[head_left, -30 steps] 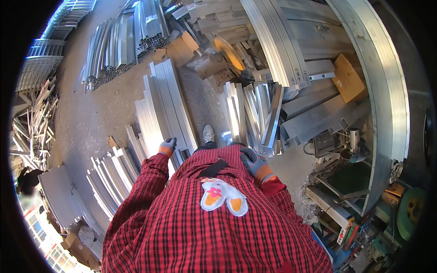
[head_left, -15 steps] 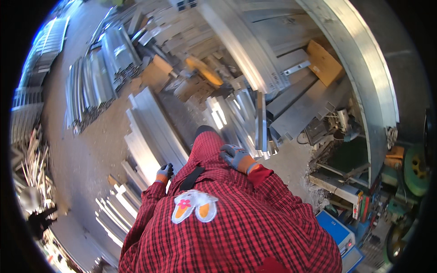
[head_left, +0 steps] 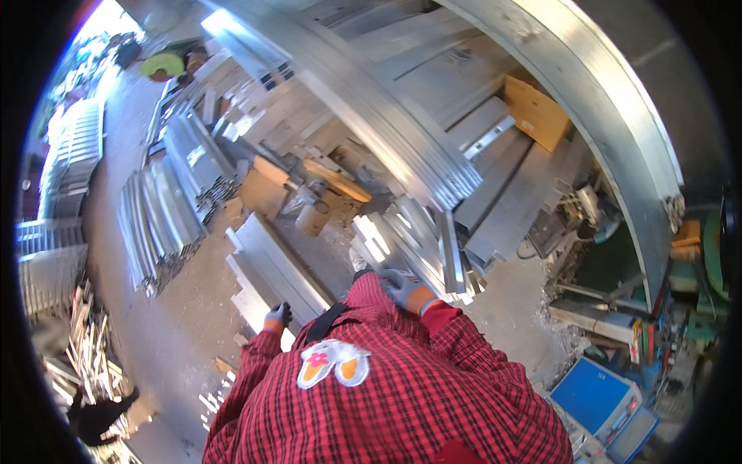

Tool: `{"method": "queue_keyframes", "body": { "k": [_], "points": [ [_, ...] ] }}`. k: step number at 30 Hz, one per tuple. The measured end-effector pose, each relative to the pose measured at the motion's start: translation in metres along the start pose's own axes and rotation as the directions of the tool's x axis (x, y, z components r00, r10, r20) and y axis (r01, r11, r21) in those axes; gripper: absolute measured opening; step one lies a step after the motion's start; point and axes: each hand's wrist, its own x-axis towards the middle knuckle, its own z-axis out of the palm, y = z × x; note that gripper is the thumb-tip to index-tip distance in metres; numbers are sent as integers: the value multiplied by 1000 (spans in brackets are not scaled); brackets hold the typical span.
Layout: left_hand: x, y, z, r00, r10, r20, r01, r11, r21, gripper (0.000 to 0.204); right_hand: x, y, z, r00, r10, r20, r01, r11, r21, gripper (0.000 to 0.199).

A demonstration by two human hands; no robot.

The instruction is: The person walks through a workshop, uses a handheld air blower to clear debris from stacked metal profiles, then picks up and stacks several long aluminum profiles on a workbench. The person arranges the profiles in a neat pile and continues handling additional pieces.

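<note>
Beside a stack of metal bars, a pace seems to be in hand, and careful footing is called for. The bars are laid on the floor near the left hand, their length slanted from upper left to lower right. That hand and the right hand are loosely curled; nothing gripped is seen.

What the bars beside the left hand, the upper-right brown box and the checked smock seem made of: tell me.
Bars: metal, probably aluminium, smooth silver with a pale sheen. Box: likely cardboard, matt, by its flat brown panels. Smock: woven cloth, matt, by its soft folds; fibre unclear.
</note>
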Motion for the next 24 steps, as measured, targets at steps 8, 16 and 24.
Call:
{"method": "queue_keyframes", "body": {
  "k": [8,16,24],
  "points": [
    [-28,146,84,946,318,67,-319,948,9,31,46,-17,-54,999,46,-19,-45,998,53,32],
    [8,171,59,983,176,47,-179,981,73,37,93,12,-56,984,103,-143,-56,952,301,24],
    [76,217,6,992,124,31,-128,966,223,42,132,-30,-35,968,83,-236,-27,972,232,28]
  ]
}}
